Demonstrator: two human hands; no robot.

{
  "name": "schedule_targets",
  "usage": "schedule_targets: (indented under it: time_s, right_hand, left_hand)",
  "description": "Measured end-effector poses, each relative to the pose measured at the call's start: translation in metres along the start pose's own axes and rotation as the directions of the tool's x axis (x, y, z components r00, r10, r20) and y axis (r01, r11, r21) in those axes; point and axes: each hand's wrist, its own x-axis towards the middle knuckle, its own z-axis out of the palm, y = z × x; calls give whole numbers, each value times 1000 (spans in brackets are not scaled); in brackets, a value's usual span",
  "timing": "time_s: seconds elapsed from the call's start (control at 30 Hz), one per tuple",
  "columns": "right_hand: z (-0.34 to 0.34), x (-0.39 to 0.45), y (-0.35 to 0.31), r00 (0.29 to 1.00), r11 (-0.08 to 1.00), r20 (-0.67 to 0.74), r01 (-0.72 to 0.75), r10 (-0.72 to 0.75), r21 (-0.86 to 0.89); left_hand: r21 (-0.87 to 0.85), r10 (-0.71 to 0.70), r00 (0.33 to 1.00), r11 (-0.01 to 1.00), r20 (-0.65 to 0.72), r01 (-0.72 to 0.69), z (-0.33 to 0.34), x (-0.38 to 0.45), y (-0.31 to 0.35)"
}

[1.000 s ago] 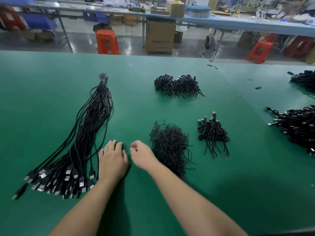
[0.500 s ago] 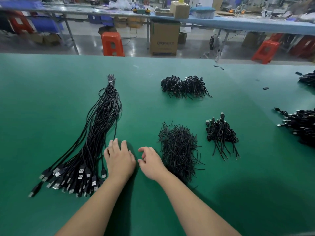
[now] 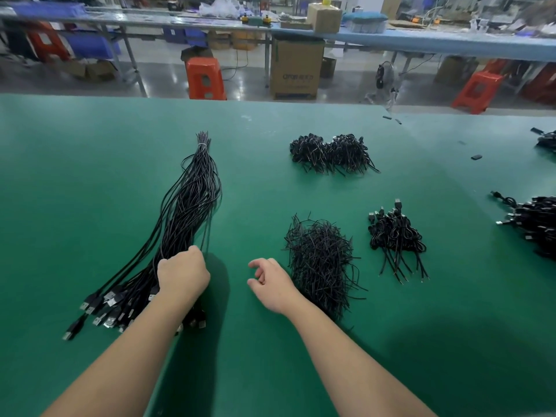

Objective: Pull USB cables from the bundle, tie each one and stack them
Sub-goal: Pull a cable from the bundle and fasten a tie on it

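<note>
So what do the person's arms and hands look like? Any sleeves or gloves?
No gloves and no sleeves in view. The left hand and right hand are bare, and both forearms are bare right down to the picture's edge. No watch, ring or bracelet shows.

A single head-worn, wide-angle view looks forward and down from above the near edge of the green table (image 3: 90,176). Both forearms reach in from the bottom of the frame, close to the lens. Beyond the table's far edge it takes in the workshop floor (image 3: 150,76), well away.
</note>
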Motion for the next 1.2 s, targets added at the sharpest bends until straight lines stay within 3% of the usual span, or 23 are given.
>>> schedule_targets:
  time_s: [0.17, 0.3, 0.4, 0.53, 0.67, 0.83, 1.0, 1.1, 1.2]
  right_hand:
    - [-1, 1, 2, 1000, 1000, -1, 15, -15, 9]
    - [2, 2, 4, 1000, 1000, -10, 28, -28, 3]
    - [3, 4, 5, 999, 999, -8, 32, -32, -4]
    - [3, 4, 5, 999, 999, -12, 34, -34, 2]
    - [3, 3, 4, 999, 999, -6, 32, -32, 1]
    - [3, 0, 2, 1000, 1000, -18, 20, -20, 5]
    - [8, -4, 5, 998, 998, 4, 55, -55, -33]
    - [11, -5, 11, 992, 986, 9, 130, -129, -104]
    - [14, -4, 17, 986, 987, -45, 157, -159, -40]
  left_hand:
    - [-230, 33, 999, 972, -30, -39, -6, 3, -1]
    - [-587, 72, 994, 810, 80, -11, -25, 5, 4]
    - [-648, 151, 972, 762, 180, 1, -37, 4, 6]
    - [-753, 295, 891, 654, 346, 76, -45, -5, 9]
    - [-770, 298, 886, 630, 354, 96, -49, -14, 17]
    - [-686, 317, 906, 727, 281, -42, -45, -22, 30]
    - [-371, 384, 874, 890, 297, -265, -46, -34, 43]
    - [-158, 474, 784, 879, 402, -450, -48, -48, 51]
    - [-11, 510, 787, 841, 347, -541, -50, -53, 53]
